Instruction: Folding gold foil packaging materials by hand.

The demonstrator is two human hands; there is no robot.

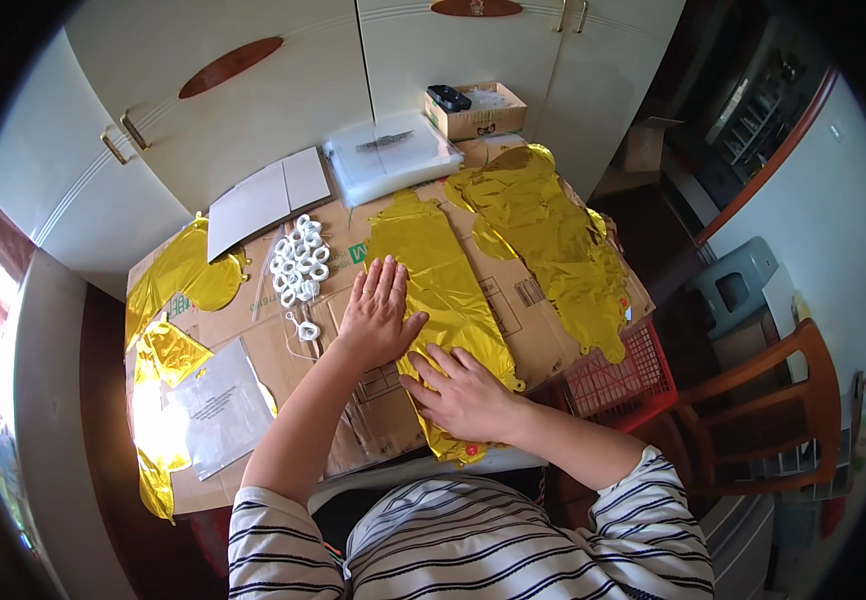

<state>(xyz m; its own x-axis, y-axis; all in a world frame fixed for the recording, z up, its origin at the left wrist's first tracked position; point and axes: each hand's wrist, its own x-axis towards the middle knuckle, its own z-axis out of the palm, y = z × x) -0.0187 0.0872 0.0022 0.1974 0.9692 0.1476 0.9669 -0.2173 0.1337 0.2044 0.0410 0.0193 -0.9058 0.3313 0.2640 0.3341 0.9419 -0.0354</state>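
A flat gold foil balloon (440, 262), uninflated, lies lengthwise in front of me on a cardboard-covered table. My left hand (381, 318) rests flat on its left edge, fingers stretched out and pointing away from me. Nearer to me, my right hand (461, 396) presses on the balloon's near part with its fingers spread. The foil is smooth at the far end and crumpled at the near end below my right hand. To the left of my left hand is a cluster of small white ribbon rolls (298, 262), with one roll (308, 331) apart from the others.
More gold foil balloons (553, 240) lie piled at the right, others (178, 280) at the left. A clear plastic bag (221, 410) lies near left. Grey card sheets (268, 200), stacked clear bags (393, 160) and a cardboard box (478, 110) line the back. Beside the table stand a red basket (623, 375) and a wooden chair (803, 400).
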